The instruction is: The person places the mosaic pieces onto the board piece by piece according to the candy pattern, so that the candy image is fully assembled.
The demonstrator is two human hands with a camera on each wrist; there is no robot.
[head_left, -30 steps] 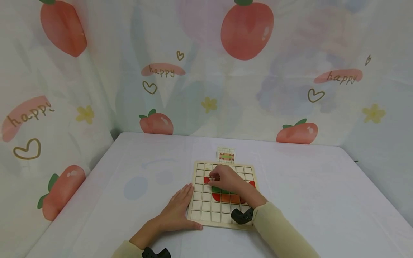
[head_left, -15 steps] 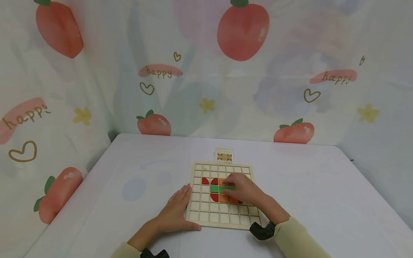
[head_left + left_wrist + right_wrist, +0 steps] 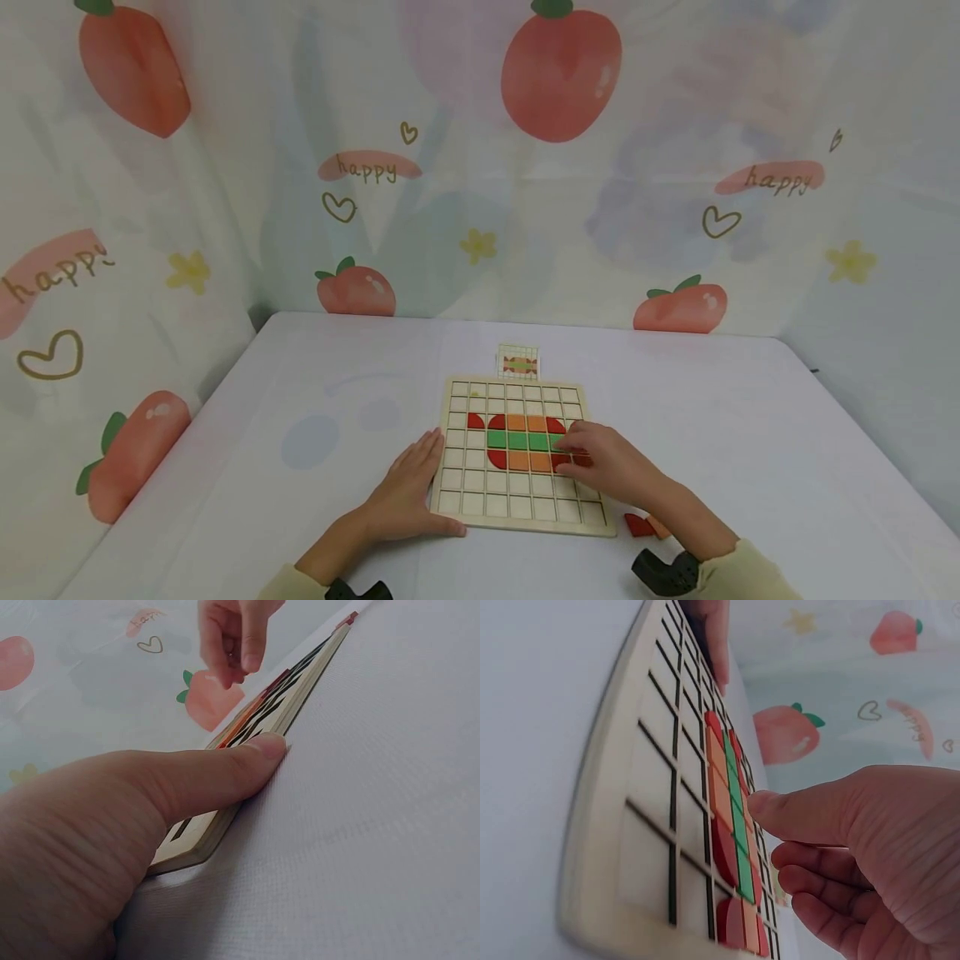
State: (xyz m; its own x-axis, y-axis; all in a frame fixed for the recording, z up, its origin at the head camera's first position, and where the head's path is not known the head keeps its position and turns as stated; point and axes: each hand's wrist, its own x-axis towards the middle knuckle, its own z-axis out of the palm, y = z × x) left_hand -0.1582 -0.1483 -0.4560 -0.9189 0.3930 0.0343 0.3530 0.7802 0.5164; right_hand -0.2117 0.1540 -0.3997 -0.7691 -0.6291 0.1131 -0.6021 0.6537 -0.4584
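Note:
A wooden grid board (image 3: pixel 531 524) lies on the table, with red, orange and green pieces in its middle cells. Green squares (image 3: pixel 518 440) form a row between orange squares (image 3: pixel 527 422) and rounded red pieces (image 3: pixel 497 460). My left hand (image 3: pixel 405 492) rests at the board's left edge, fingers straight, with its thumb along the front edge. Over the right side of the board is my right hand (image 3: pixel 611 458), fingers bent. A gap shows between its thumb and forefinger, and no piece is seen in it. This hand hides some right-hand cells.
A small pattern card (image 3: pixel 517 362) lies just behind the board. Loose red (image 3: pixel 638 525) and orange (image 3: pixel 659 527) pieces sit on the table by the board's front right corner, partly under my right wrist. A printed cloth (image 3: pixel 450 167) hangs behind the table.
My right hand has moved from the left part of the board to its right side, uncovering the coloured rows. Loose pieces have come into view beside the board. My left hand stays put.

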